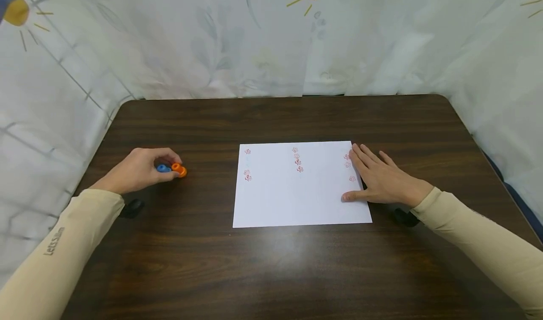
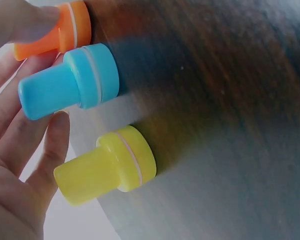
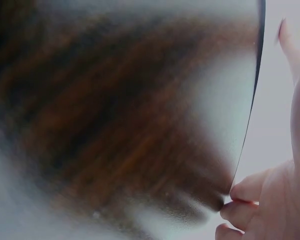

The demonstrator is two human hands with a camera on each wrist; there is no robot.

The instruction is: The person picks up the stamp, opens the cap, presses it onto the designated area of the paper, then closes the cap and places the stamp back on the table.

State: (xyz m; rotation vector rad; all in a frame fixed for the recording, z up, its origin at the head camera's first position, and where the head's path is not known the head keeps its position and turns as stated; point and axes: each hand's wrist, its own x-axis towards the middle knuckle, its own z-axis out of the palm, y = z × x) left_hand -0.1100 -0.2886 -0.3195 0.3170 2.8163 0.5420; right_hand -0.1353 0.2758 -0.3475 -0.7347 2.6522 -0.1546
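Observation:
At the table's left side, my left hand (image 1: 142, 170) pinches an orange stamp (image 1: 180, 170) between thumb and fingers. Close beside it stands a blue stamp (image 1: 163, 168), also seen upright-handled in the left wrist view. That view shows a yellow stamp (image 2: 107, 167) a little apart from the blue one; the hand hides it from the head camera. A white sheet of paper (image 1: 292, 200) bears small red printed marks in three columns. My right hand (image 1: 383, 178) rests with spread fingers on the sheet's right edge, fingertips partly over the right column.
The dark wood-grain table (image 1: 271, 268) extends around the paper. White patterned curtains (image 1: 263, 51) hang behind it and at both sides. A dark wrist camera (image 1: 132, 208) sits under the left wrist, another (image 1: 406, 217) under the right.

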